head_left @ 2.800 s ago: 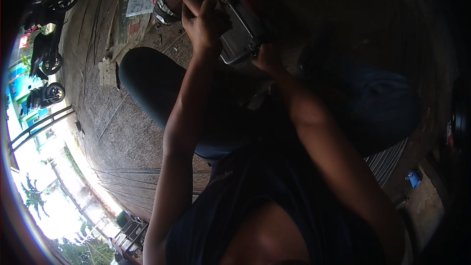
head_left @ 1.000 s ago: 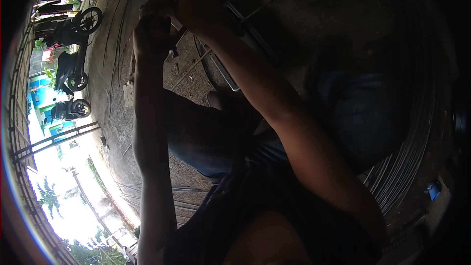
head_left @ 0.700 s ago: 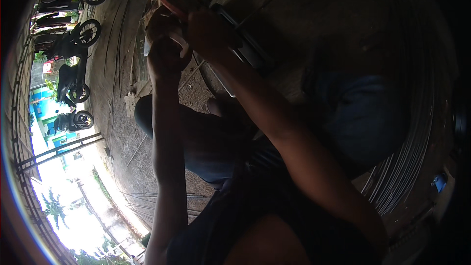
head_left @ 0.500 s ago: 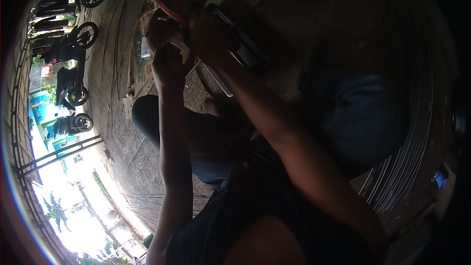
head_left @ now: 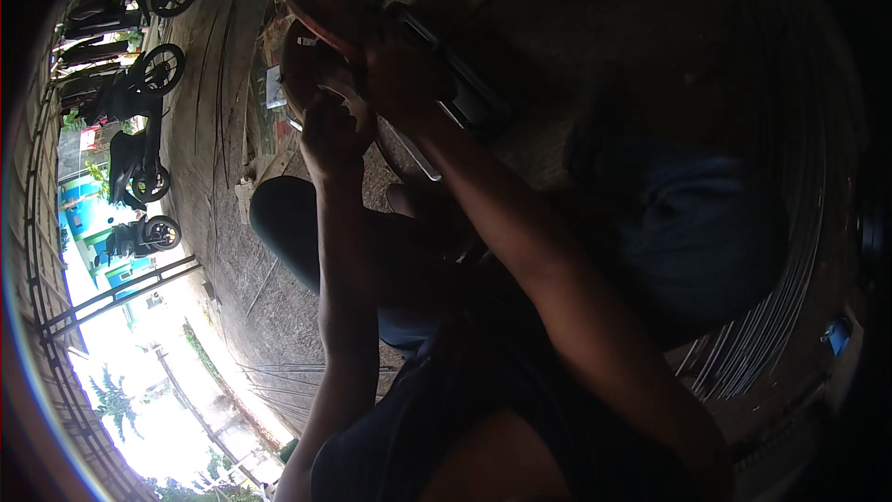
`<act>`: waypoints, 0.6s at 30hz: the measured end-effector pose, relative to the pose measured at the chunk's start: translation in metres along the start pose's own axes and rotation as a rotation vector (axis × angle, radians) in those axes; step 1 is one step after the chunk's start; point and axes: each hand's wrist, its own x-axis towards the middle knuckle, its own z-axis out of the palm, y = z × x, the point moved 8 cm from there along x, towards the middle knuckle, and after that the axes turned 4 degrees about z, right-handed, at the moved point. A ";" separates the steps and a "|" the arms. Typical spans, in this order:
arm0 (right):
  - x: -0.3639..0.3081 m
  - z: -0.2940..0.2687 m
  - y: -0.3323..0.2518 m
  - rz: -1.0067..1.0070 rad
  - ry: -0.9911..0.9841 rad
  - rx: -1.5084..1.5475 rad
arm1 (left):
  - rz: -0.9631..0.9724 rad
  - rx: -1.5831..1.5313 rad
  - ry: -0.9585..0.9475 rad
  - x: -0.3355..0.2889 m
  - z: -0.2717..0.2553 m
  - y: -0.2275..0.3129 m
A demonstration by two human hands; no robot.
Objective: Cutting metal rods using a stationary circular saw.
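Observation:
My left hand (head_left: 336, 135) is closed in a fist just below a dark round-edged piece (head_left: 302, 60) with a curved rim. A short bright strip (head_left: 295, 124) shows beside this fist; whether it is held is unclear. Up and to the right, my right hand (head_left: 406, 79) rests against the end of a reddish curved, disc-like part (head_left: 325, 17), its fingers lost in shadow. Both parts seem to belong to one dark tool or machine, whose kind I cannot make out. Beside the right wrist lies a dark long frame (head_left: 455, 60) with a pale metal edge (head_left: 418, 156).
My bent knees, one dark (head_left: 283, 214) and one in blue cloth (head_left: 706, 223), flank the work. Thin metal rods (head_left: 743, 353) lie in a bundle at the right, near a small blue object (head_left: 838, 336). Motorcycles (head_left: 139, 144) stand at the left by a metal rail (head_left: 121, 293).
My left fist has shifted slightly right and down, and the bright strip now shows to its left. My right hand has hardly moved.

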 end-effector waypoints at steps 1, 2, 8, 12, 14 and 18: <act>-0.001 0.001 0.001 0.021 -0.029 -0.001 | 0.026 0.023 -0.011 0.001 -0.001 0.000; -0.001 0.002 0.002 0.041 -0.058 -0.002 | 0.052 0.046 -0.022 0.001 -0.002 0.000; -0.004 0.001 0.004 0.029 -0.092 0.004 | 0.411 0.807 -0.087 0.001 -0.009 0.012; -0.007 -0.003 0.004 0.011 -0.070 0.045 | 0.570 0.960 -0.141 -0.003 -0.001 0.005; -0.008 0.000 0.008 0.001 -0.080 0.077 | 0.163 0.026 -0.149 0.002 -0.005 -0.014; -0.007 0.004 0.008 0.009 -0.079 0.107 | 0.179 0.105 -0.096 0.013 -0.027 -0.019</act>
